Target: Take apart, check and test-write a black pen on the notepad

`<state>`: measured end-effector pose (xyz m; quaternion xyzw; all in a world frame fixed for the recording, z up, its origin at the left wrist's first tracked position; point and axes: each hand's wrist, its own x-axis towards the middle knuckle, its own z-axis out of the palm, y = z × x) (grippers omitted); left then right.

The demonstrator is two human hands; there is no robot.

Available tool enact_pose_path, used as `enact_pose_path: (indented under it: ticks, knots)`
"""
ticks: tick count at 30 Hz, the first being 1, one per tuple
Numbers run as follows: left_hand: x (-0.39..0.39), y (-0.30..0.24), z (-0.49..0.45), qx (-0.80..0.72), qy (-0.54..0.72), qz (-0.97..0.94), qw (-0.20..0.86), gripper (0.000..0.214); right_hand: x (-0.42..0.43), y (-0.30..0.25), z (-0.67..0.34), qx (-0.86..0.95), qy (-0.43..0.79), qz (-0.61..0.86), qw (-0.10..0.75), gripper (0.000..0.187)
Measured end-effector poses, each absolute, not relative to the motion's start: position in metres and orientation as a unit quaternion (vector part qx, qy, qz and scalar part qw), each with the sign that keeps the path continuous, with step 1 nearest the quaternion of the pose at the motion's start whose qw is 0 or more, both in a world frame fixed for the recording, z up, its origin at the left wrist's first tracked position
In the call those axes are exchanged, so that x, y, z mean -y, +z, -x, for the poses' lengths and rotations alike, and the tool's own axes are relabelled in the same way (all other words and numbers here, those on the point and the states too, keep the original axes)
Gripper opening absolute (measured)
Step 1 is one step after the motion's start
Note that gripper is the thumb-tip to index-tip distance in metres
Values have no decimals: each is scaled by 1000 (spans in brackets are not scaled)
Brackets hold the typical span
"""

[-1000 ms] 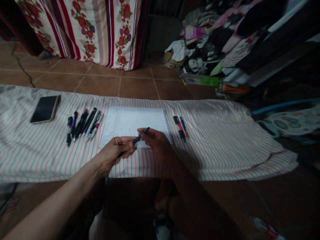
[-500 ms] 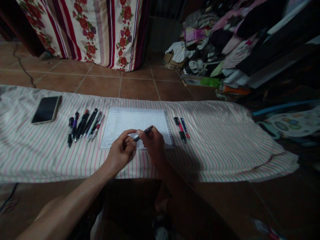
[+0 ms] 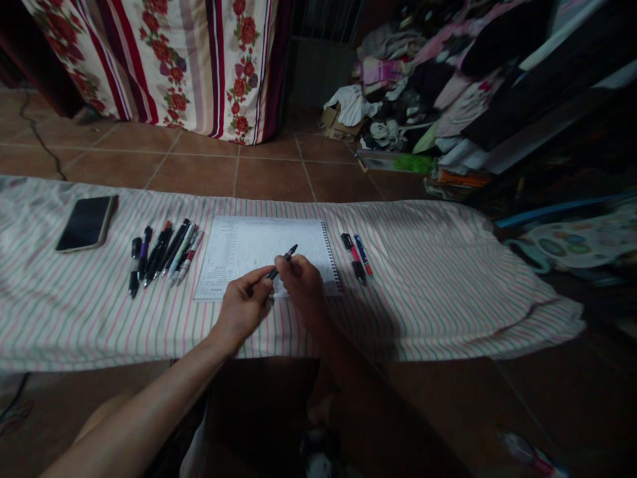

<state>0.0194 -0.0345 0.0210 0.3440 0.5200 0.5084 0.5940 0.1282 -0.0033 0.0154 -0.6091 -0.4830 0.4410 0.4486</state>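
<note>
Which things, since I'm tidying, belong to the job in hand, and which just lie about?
Job in hand: dark pen, in left hand and right hand; spiral notebook; probably left pens, right pens.
Seemingly lying about: phone; cardboard box; clothes.

Notebook (image 3: 271, 236) between pens (image 3: 144, 252) (phone (image 3: 85, 224) leftmost).

A home, judging by the flowered curtain (image 3: 199, 66), piled clothes (image 3: 383, 70) and tiled floor (image 3: 269, 176).

My head camera looks forward and down along my forearms (image 3: 169, 388), fairly close above my hands (image 3: 243, 305) and the table (image 3: 438, 285), reaching the curtain (image 3: 199, 73) farther off at the top.
</note>
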Motion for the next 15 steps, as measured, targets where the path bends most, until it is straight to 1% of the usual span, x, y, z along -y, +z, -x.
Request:
enact_pose_path:
  ticks: [3,6,9,11,15]
  knots:
    - [32,28,-17,-494,505,-290,645,38,4,22,-135,458,511,565,459,43]
    - [31,34,-15,-456,473,-288,696,34,3,25,-141,433,580,499,477,41]
    - [31,36,-14,-428,457,-294,723,31,2,22,-145,423,629,445,478,39]
    - [32,35,-14,-429,458,-300,718,31,1,20,-145,408,636,444,482,33]
    - [34,28,-16,-451,482,-311,684,35,1,17,-138,397,606,467,507,25]
